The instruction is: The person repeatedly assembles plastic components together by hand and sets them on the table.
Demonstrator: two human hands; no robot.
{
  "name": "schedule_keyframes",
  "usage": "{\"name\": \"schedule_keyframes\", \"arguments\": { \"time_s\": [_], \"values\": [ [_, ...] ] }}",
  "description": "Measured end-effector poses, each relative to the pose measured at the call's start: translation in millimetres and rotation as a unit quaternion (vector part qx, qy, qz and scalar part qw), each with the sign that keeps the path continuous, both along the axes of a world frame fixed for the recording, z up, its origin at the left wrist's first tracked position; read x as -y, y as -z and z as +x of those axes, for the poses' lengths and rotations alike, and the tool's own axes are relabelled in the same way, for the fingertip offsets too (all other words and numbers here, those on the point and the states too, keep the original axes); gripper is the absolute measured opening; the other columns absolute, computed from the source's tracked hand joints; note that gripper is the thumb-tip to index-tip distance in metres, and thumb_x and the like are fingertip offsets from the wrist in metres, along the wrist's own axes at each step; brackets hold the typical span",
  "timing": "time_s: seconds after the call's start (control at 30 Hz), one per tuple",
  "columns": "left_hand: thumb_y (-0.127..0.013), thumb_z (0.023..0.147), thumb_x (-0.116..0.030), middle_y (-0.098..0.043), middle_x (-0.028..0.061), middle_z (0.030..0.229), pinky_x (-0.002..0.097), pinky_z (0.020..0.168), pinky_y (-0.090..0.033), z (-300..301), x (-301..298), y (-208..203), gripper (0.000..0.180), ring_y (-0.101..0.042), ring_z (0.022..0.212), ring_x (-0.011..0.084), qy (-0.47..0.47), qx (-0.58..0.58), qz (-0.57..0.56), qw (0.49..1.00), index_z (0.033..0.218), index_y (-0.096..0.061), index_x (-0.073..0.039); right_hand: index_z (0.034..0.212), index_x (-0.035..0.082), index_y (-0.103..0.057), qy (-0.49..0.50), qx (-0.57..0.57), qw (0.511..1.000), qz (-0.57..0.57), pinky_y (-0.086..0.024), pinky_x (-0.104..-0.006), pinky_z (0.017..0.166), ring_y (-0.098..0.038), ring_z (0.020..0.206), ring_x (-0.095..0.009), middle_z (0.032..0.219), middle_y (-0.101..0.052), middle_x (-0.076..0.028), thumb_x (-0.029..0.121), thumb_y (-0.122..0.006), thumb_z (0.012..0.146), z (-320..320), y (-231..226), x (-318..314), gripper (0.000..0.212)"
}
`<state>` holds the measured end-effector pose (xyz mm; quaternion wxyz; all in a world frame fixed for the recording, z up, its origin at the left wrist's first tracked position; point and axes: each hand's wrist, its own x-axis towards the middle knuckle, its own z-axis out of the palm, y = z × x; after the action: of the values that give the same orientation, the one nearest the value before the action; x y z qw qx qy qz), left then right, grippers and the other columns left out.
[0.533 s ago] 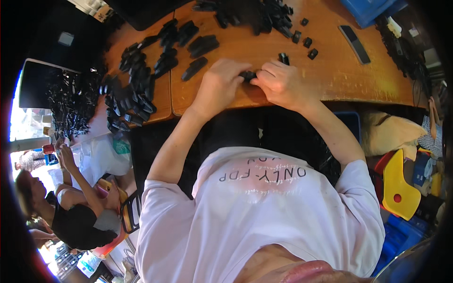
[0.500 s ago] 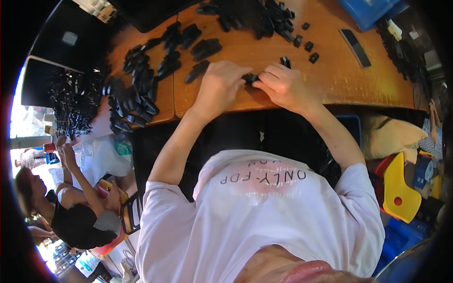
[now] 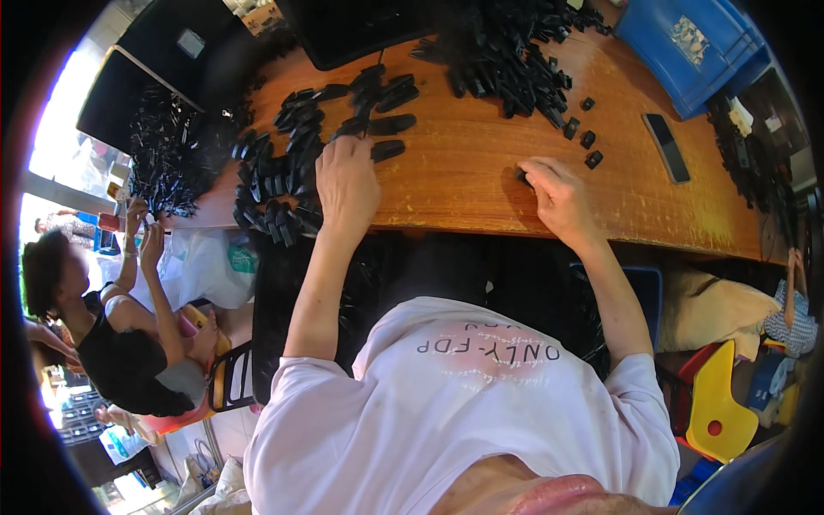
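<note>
My left hand [image 3: 348, 184] reaches over the left part of the wooden table, its fingers drawn together at the edge of a group of black elongated plastic pieces [image 3: 294, 129]. Whatever its fingertips hold is hidden. Lower right of the table's middle, my right hand [image 3: 558, 199] is curled with a small black plastic piece [image 3: 521, 174] at its fingertips. Beyond it lie several small black blocks [image 3: 588, 139]. Two loose elongated pieces [image 3: 393, 125] rest just right of my left fingers.
A large heap of black pieces [image 3: 515, 77] covers the table's far middle, beside a black tray [image 3: 343, 51]. At the right are a phone [image 3: 666, 148] and a blue bin [image 3: 687, 51]. Another person [image 3: 129, 335] sits at the left, hands near a tangled black pile [image 3: 167, 154].
My hands have parted: the left moved left to the elongated pieces, the right moved right. The black piece that was between them no longer shows there. The whole view has shifted.
</note>
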<state>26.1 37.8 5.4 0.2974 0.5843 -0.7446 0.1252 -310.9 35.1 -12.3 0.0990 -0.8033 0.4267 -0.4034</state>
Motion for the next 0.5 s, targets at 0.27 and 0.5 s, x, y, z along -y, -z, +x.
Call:
{"name": "schedule_keyframes", "arguments": {
  "time_s": [0.27,0.5],
  "values": [
    [-0.062,0.100,-0.014,-0.063,0.0141,0.141,0.0458,0.106,-0.052,-68,148,17,0.036,-0.061,0.124,0.0380,0.144,-0.064,-0.083,0.984,0.135,-0.069,-0.009,0.116,0.005,-0.075,-0.033,-0.075,0.995,-0.049,-0.055,-0.0429,0.080,-0.068,0.097,-0.033,0.105,-0.070,-0.014,0.001,-0.071,0.091,16,-14,0,0.026],
    [-0.063,0.096,-0.005,-0.066,0.0160,0.134,0.0462,0.104,-0.052,-73,184,25,0.035,-0.064,0.118,0.0408,0.139,-0.111,0.107,0.978,0.130,-0.072,-0.006,0.110,0.009,-0.077,0.028,0.016,0.999,0.017,-0.055,-0.0406,0.075,-0.070,0.089,-0.033,0.098,-0.071,-0.012,0.007,-0.070,0.095,4,3,5,0.017]
  ]
}}
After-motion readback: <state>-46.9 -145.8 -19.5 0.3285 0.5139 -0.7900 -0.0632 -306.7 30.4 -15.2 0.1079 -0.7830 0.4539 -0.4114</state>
